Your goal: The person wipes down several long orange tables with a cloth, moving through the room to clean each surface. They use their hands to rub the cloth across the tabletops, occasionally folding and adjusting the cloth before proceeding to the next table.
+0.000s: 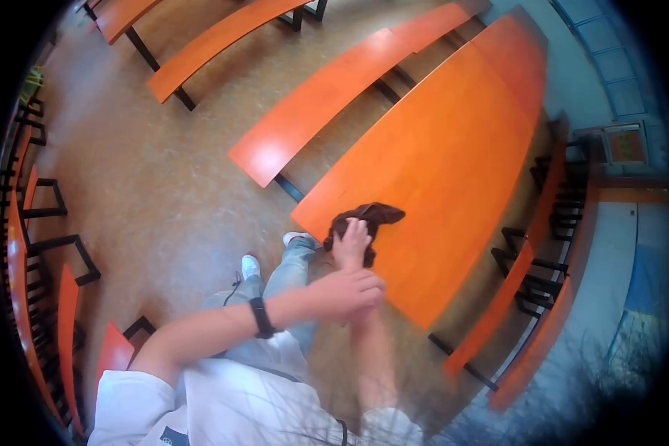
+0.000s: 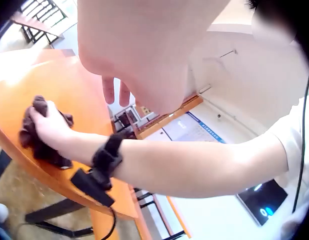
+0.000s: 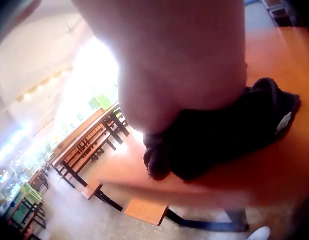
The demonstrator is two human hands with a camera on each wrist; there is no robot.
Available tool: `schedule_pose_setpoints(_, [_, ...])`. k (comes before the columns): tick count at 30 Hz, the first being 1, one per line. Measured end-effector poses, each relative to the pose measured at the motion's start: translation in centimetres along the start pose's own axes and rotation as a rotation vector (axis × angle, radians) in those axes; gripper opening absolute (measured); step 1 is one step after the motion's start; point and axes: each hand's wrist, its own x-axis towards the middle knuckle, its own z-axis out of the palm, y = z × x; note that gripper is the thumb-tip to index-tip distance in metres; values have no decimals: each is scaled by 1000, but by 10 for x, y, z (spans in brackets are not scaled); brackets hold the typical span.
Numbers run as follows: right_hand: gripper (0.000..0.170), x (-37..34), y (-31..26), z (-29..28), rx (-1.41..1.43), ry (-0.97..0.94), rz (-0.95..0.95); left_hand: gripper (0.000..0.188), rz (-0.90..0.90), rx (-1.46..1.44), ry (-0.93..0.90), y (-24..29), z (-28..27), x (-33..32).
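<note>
A dark brown cloth point(image 1: 383, 214) lies bunched near the end of the long orange table point(image 1: 453, 163). My right hand point(image 1: 352, 244) grips it from above against the tabletop. In the right wrist view the cloth point(image 3: 219, 137) spreads out beneath the hand point(image 3: 184, 65), and a small pale tag shows on one edge. My left hand point(image 1: 353, 292) crosses over the right forearm in the head view, holding nothing. Seen from the left wrist, its fingers point(image 2: 124, 94) hang loosely, above the right arm and its black wrist strap point(image 2: 107, 160).
An orange bench point(image 1: 334, 89) runs along the table's left side, and another bench point(image 1: 490, 312) stands on the right. More benches point(image 1: 215, 48) are farther off across the brown floor point(image 1: 178, 186). My shoes point(image 1: 251, 266) are by the table's near end.
</note>
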Motion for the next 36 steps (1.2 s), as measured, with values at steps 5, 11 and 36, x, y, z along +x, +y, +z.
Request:
schedule_pose_setpoints(5, [47, -32, -29, 11, 43, -15, 109, 26, -100, -214, -255, 20, 40, -17])
schedule_pose_setpoints(11, [46, -8, -32, 11, -3, -76, 143, 36, -140, -333, -310, -17, 25, -25])
schedule_pose_setpoints(36, [37, 340, 18, 1, -17, -57, 58, 26, -801, 178, -35, -129, -144, -104])
